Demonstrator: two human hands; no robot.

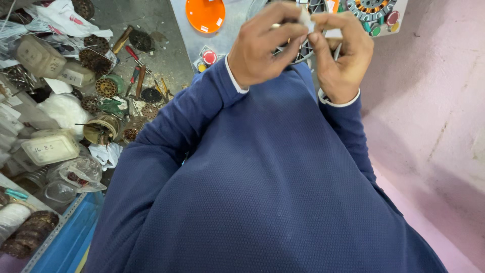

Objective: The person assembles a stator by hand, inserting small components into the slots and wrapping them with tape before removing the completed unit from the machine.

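- Left hand (268,48) and right hand (341,55) are both pinching a small white strip-like piece (306,18).
- Piece is lying between their meeting fingertips, equally near both.

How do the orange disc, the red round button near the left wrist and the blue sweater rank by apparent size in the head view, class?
1. blue sweater, by far the largest, though nearest the camera.
2. orange disc, partly cut off at the top edge.
3. red round button, the smallest.
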